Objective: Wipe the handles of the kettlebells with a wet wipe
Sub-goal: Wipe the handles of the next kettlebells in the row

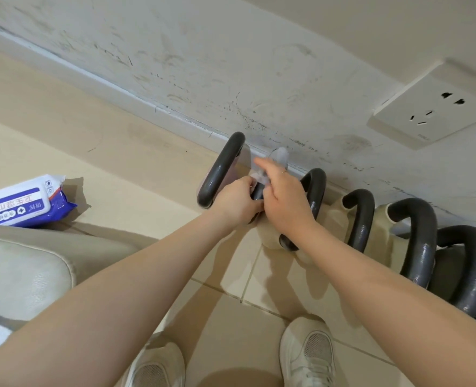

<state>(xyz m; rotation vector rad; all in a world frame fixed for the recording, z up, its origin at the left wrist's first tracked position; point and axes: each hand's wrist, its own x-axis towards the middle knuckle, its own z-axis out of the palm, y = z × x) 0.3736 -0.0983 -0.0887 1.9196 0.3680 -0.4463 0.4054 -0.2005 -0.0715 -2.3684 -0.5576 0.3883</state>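
Note:
Several kettlebells with dark grey handles stand in a row on the tiled floor against the wall. Both hands are at the second handle (257, 194) from the left, which they mostly hide. My left hand (237, 202) curls round its near part. My right hand (284, 202) holds a white wet wipe (280, 156) wrapped over the handle, index finger stretched along it. The leftmost handle (220, 169) and the handles to the right (313, 191) (361, 219) (418, 241) are bare.
A blue and white pack of wipes (21, 202) lies on the floor at the left. A beige cushion (21, 269) fills the lower left. A wall socket (432, 107) sits above the kettlebells. My white shoes (306, 356) stand on the tiles below.

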